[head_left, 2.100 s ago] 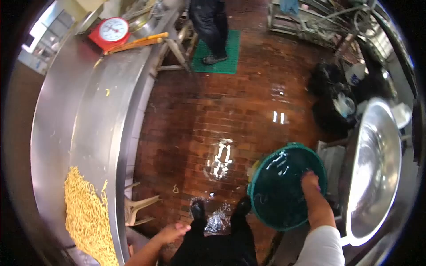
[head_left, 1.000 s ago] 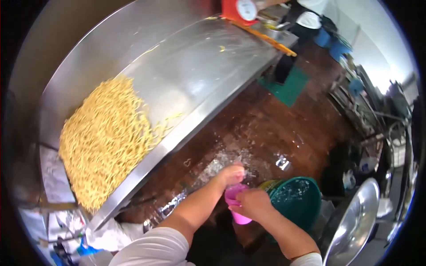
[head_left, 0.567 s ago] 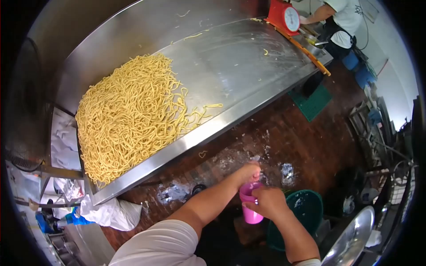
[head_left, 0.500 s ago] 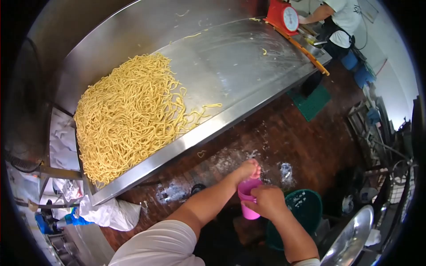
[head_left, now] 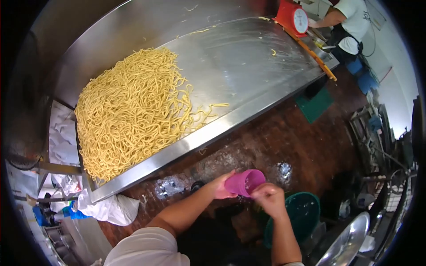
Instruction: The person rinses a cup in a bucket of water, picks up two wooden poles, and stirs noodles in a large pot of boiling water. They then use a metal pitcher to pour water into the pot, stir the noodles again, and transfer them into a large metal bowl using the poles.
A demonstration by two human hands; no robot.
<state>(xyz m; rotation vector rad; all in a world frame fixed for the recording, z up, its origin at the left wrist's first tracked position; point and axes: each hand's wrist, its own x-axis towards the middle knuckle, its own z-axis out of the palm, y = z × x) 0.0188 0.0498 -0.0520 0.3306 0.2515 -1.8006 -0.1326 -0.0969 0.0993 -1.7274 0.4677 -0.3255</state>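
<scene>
Pink plastic cup (head_left: 239,183), tipped sideways, near green tub (head_left: 306,213) | left hand (head_left: 223,186): fingers wrapped round cup | right hand (head_left: 271,199): fingers curled at cup's mouth, hold unclear | steel table (head_left: 248,62): heaped noodles (head_left: 133,111)

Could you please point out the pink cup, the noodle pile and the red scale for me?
Pink cup (head_left: 237,182): head view, on the outside of its wall.
Noodle pile (head_left: 133,113): head view, on the middle of its top surface.
Red scale (head_left: 300,20): head view, on its round white dial.
</scene>
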